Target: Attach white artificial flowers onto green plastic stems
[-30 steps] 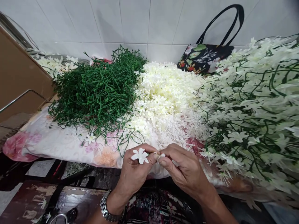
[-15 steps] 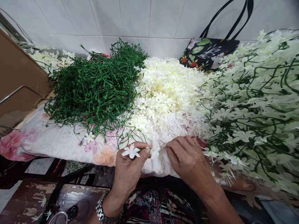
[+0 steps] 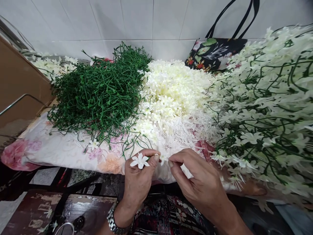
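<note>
My left hand [image 3: 138, 182] is closed in a pinch on an artificial flower spray. One white blossom [image 3: 140, 161] of it stands out over the back of my fingers, and a second pale bloom [image 3: 162, 159] shows just past the thumb tip. A short way to the right, my right hand [image 3: 199, 179] has thumb and forefinger pressed together, pointing at that bloom. Whatever lies between those fingertips is too small to make out. Beyond my hands lie loose white petals [image 3: 171, 88], thin white stamens [image 3: 179, 132] and a heap of green plastic stems [image 3: 97, 94].
Many assembled white flower sprays [image 3: 256, 114] are piled high on the right. A black floral bag [image 3: 215, 54] leans against the tiled wall [image 3: 137, 19]. A cardboard box [image 3: 19, 75] stands at left. Patterned cloth [image 3: 63, 150] covers the work surface; below is a worn brown stool [image 3: 31, 209].
My right hand has moved lower and closer to my left, its thumb and forefinger now in a clear pinch. My left hand keeps its grip on the spray. The view has shifted slightly.
</note>
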A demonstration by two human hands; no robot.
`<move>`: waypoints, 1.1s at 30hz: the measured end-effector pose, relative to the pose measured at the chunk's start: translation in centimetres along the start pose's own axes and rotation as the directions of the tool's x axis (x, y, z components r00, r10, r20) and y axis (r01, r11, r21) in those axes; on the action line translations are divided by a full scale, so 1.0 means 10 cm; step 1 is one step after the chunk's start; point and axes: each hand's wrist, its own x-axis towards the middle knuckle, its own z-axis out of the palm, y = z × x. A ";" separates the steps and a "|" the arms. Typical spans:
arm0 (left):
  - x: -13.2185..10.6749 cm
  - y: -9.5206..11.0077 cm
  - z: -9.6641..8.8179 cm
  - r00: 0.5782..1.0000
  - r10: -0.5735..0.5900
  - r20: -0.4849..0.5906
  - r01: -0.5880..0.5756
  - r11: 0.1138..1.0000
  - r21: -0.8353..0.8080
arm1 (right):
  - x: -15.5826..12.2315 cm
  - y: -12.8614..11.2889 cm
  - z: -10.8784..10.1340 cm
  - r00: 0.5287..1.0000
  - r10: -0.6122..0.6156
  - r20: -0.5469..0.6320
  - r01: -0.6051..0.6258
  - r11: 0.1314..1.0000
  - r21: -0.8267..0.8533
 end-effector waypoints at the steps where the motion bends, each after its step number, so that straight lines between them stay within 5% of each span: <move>1: -0.01 0.00 0.00 1.000 0.014 0.001 -0.014 1.000 0.016 | 0.00 -0.01 0.03 1.000 -0.002 -0.008 0.002 1.000 -0.011; 10: -0.04 0.07 0.01 0.984 0.167 0.053 -0.173 0.973 0.149 | -0.02 -0.01 0.13 0.995 -0.029 -0.097 0.016 0.992 -0.125; 16: -0.07 -0.01 -0.01 0.995 0.084 0.052 -0.088 0.993 0.077 | -0.02 -0.01 0.11 0.997 -0.002 -0.082 -0.008 0.993 -0.119; 23: -0.05 0.04 -0.03 0.983 0.143 0.112 -0.154 0.984 0.092 | -0.01 0.00 0.12 0.996 0.012 -0.091 -0.021 0.995 -0.100; 33: -0.03 -0.05 -0.03 0.984 -0.006 0.180 0.019 0.997 -0.073 | -0.06 0.02 0.09 0.997 0.019 -0.070 -0.019 1.000 -0.007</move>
